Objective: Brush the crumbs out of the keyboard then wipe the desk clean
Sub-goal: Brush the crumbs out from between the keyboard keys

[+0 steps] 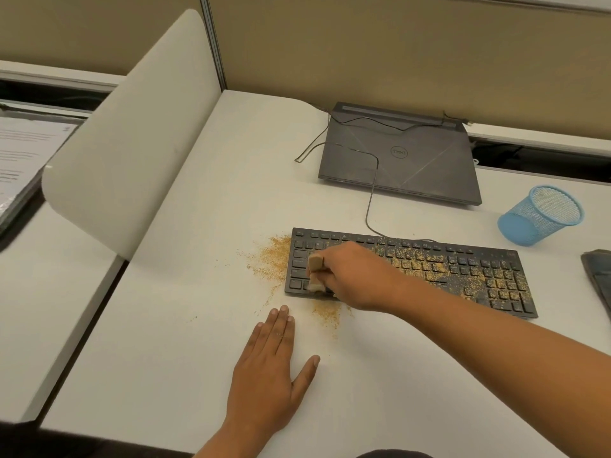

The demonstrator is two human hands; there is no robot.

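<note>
A black keyboard lies on the white desk, its right half strewn with tan crumbs. My right hand grips a small wooden-handled brush over the keyboard's left end, bristles down near the front edge. Piles of crumbs lie on the desk just left of the keyboard and in front of it. My left hand rests flat on the desk in front of the keyboard's left corner, fingers straight.
A closed dark laptop sits behind the keyboard with a cable looping over it. A blue mesh cup stands at the right. A dark object lies at the right edge. A white divider borders the left side.
</note>
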